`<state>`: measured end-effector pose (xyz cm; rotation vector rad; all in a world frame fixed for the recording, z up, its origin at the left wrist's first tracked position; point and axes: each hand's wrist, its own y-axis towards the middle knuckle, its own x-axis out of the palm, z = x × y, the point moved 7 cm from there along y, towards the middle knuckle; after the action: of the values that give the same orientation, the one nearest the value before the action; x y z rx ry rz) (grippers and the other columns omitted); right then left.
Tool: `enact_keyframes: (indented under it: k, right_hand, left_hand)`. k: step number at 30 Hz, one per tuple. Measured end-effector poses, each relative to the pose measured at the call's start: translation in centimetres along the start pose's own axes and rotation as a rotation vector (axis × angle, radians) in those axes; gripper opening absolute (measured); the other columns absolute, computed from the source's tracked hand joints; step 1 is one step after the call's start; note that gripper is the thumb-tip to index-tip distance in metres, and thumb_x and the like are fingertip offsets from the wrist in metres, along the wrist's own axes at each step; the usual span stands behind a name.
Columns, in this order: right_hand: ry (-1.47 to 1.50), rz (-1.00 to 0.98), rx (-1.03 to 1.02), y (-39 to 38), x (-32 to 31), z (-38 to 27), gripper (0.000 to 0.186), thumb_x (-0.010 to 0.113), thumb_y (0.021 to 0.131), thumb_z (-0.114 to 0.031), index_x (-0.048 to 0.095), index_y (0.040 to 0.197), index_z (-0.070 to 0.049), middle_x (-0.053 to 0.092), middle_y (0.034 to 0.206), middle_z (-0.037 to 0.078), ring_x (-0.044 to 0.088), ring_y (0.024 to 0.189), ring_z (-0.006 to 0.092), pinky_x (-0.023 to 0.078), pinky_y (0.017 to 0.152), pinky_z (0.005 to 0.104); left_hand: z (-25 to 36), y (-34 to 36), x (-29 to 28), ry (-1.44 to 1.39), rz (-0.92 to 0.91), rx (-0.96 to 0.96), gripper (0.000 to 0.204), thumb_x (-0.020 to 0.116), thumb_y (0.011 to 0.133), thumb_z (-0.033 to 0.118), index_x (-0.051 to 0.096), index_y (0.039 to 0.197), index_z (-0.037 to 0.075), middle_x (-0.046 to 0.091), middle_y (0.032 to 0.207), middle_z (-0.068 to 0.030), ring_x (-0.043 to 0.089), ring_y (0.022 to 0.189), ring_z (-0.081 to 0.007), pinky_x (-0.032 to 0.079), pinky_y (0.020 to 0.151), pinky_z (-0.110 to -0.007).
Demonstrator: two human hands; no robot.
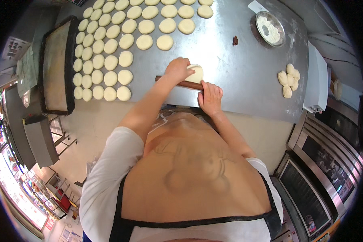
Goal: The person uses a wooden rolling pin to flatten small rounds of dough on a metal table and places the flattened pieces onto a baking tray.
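A flat dough round (197, 74) lies on the steel table near its front edge, one side lifted and folded a little. My left hand (177, 70) is closed at the round's left edge, thumb and fingers pinching it. Under that hand and wrist passes a dark brown rolling pin (190, 85), its left end poking out beyond. The pin lies along the near side of the dough. My right hand (210, 97) is closed over the pin's right end, fingertips curled on it.
Rows of shaped dough rounds (126, 41) cover the table's left and far side. A dark-rimmed tray (74, 64) stands at the left. Toward the right are a metal bowl of flour (270, 29), a dark brown lump (235, 40) and a cluster of small dough balls (290, 80). Ovens (310, 193) stand at lower right.
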<state>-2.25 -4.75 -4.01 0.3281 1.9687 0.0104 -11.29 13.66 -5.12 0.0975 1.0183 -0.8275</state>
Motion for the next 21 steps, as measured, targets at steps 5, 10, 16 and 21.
enact_keyframes:
  k: [5,10,16,21]
  right_hand:
    - [0.115,-0.06,0.1,0.6,-1.1,0.7,0.026,0.07,0.075,-0.016,0.071,0.1,-0.014,0.067,0.098,0.006,0.06,0.103,0.0268,0.037,0.1,0.0451]
    - [0.105,-0.114,0.024,0.9,-1.0,0.4,0.02,0.068,0.075,-0.018,0.074,0.093,-0.013,0.07,0.094,0.006,0.062,0.099,0.0283,0.037,0.099,0.0453]
    - [-0.035,-0.121,0.015,7.8,0.7,-3.4,0.031,0.067,0.076,-0.017,0.071,0.105,-0.008,0.068,0.112,0.01,0.059,0.11,0.029,0.038,0.102,0.0481]
    - [0.013,-0.178,-0.06,-1.0,0.7,-2.9,0.067,0.07,0.081,-0.018,0.05,0.143,-0.005,0.053,0.148,0.019,0.049,0.136,0.0337,0.032,0.114,0.0512]
  left_hand:
    - [-0.1,-4.0,0.2,-0.557,0.057,-0.222,0.042,0.078,0.082,0.032,0.068,0.109,0.002,0.074,0.101,-0.015,0.071,0.084,-0.0283,0.057,0.078,-0.036]
    - [-7.7,-8.6,-0.7,-0.508,0.182,-0.334,0.065,0.081,0.082,0.03,0.055,0.133,-0.001,0.073,0.106,-0.0129,0.07,0.093,-0.0318,0.056,0.086,-0.042]
    - [-3.5,-7.6,-5.5,0.268,0.499,0.026,0.071,0.074,0.09,0.034,0.047,0.146,-0.001,0.049,0.15,-0.0225,0.045,0.141,-0.0385,0.039,0.112,-0.049]
    - [-4.5,-15.0,-0.3,0.274,0.223,0.148,0.077,0.069,0.092,0.041,0.043,0.15,-0.003,0.041,0.16,-0.0192,0.035,0.149,-0.0342,0.03,0.119,-0.051]
